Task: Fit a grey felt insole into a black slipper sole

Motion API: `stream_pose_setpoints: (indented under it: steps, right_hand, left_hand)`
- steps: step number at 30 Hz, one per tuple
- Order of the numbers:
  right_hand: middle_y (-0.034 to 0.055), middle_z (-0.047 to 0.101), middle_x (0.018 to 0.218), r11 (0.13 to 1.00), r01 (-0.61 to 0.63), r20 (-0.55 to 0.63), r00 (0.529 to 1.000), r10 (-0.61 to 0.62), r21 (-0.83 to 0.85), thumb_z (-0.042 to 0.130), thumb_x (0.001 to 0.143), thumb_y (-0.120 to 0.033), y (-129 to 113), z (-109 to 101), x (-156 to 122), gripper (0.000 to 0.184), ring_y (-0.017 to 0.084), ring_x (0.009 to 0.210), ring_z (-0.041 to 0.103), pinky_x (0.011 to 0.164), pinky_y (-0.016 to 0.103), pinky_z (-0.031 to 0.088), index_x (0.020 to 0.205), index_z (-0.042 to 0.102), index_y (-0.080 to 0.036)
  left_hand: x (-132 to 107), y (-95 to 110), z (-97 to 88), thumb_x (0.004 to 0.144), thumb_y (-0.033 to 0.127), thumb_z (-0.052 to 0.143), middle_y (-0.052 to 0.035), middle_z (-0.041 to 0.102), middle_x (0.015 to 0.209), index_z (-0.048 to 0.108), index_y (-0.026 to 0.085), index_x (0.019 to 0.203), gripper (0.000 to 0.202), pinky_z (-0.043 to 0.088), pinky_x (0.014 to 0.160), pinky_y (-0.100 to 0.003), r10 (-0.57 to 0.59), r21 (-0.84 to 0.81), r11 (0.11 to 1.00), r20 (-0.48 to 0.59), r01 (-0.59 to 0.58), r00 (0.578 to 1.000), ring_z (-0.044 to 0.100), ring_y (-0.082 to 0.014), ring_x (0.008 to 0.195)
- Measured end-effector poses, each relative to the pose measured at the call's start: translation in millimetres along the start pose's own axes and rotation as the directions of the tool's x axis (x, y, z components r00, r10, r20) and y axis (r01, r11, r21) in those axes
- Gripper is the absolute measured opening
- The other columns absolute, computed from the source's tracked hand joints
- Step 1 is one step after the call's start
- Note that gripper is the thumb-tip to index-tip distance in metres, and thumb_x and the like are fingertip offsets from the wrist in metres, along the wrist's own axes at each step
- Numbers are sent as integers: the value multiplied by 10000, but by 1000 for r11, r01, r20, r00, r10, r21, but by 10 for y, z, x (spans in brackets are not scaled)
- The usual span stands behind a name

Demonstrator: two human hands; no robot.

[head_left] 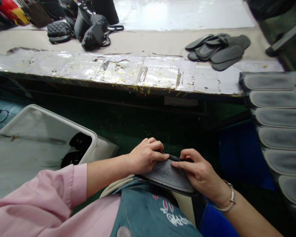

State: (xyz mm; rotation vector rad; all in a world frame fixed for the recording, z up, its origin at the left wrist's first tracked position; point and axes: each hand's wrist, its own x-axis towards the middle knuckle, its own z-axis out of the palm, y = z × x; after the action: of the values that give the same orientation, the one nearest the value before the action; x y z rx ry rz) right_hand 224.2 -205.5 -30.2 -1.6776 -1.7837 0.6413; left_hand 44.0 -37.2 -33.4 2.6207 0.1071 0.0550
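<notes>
A dark grey shoe insole (169,176) lies across my lap on a teal apron (148,210). My left hand (144,156), with a ring on one finger, is curled over the insole's far left edge, fingers pressed down on it. My right hand (199,171), a bracelet at its wrist, pinches the far right edge between thumb and fingers. Both hands hold the same insole, close together.
A white plastic tray (27,141) holding dark pieces (80,141) sits at my left. A foil-covered workbench (128,70) runs across ahead, with a pile of dark insoles (219,49) and black bags (88,29). A row of grey insoles (276,118) lines the right side.
</notes>
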Motion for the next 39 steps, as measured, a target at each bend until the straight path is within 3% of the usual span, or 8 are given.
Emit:
stream_pose_setpoints:
  steps: [2, 5, 11, 19, 23, 27, 32, 39]
  right_hand:
    - [54, 495, 1099, 982, -123, -88, 987, 136, 144, 476, 885, -162, 55, 5, -66, 414, 159, 990, 550, 865, 323, 520, 1268, 523, -311]
    - [56, 496, 1157, 963, -192, -37, 979, 203, 188, 508, 882, -211, 134, -19, -119, 548, 161, 1026, 556, 916, 329, 496, 1397, 351, -315]
    - [60, 541, 1077, 990, -78, 37, 997, 74, 116, 449, 910, -183, 165, -65, -106, 347, 142, 975, 574, 827, 252, 518, 1211, 591, -280]
    - [74, 579, 1035, 1000, 10, -1, 1000, -10, -15, 476, 883, -115, 45, -47, -137, 346, 170, 991, 544, 860, 305, 506, 1177, 616, -231]
    - [48, 561, 1071, 982, -129, -35, 990, 135, 140, 510, 884, -177, 84, -17, -191, 334, 158, 997, 557, 861, 296, 509, 1192, 591, -280]
    - [41, 556, 1119, 909, -296, -31, 947, 319, 294, 572, 861, -279, 200, -43, -257, 550, 164, 1024, 574, 912, 328, 501, 1377, 382, -300]
    - [54, 567, 1137, 960, -244, 1, 969, 246, 139, 543, 881, -257, 216, -64, -289, 350, 167, 1033, 571, 891, 294, 501, 1229, 575, -273]
    - [64, 590, 1111, 998, -57, -96, 994, 58, 9, 509, 872, -119, 134, 13, -338, 371, 181, 1041, 552, 887, 331, 509, 1213, 580, -246]
  left_hand:
    - [6, -15, 4, 865, 187, 478, -42, 573, 1007, 639, 302, 1089, 299, 352, 758, -320, 20, -1, 1000, -14, -20, 1000, 468, -177, 903]
    - [14, -36, 7, 859, 173, 481, -42, 571, 992, 643, 300, 1081, 303, 351, 747, -322, 43, 6, 999, -32, -43, 999, 469, -177, 893]
    - [-1, -39, 16, 844, 153, 500, -53, 560, 1007, 636, 302, 1091, 319, 354, 752, -330, 45, 33, 998, -14, -45, 999, 463, -186, 905]
    - [-20, 25, 16, 849, 161, 497, -55, 549, 1011, 625, 299, 1096, 311, 352, 741, -333, 49, 53, 997, -11, -48, 999, 460, -189, 899]
    - [-11, 9, 18, 850, 153, 490, -57, 549, 1009, 624, 300, 1097, 317, 353, 740, -330, 53, 61, 997, -11, -52, 999, 457, -186, 892]
    - [8, -25, 26, 862, 167, 484, -58, 545, 1009, 628, 300, 1083, 296, 348, 740, -331, 51, 74, 996, -20, -49, 999, 455, -188, 895]
    - [18, -26, 23, 866, 180, 487, -54, 541, 1011, 633, 291, 1057, 265, 351, 741, -335, 43, 72, 996, 10, -43, 999, 454, -192, 892]
    - [13, 27, 7, 860, 171, 488, -57, 535, 1016, 632, 289, 1062, 275, 354, 748, -332, 36, 59, 998, 18, -37, 999, 452, -188, 884]
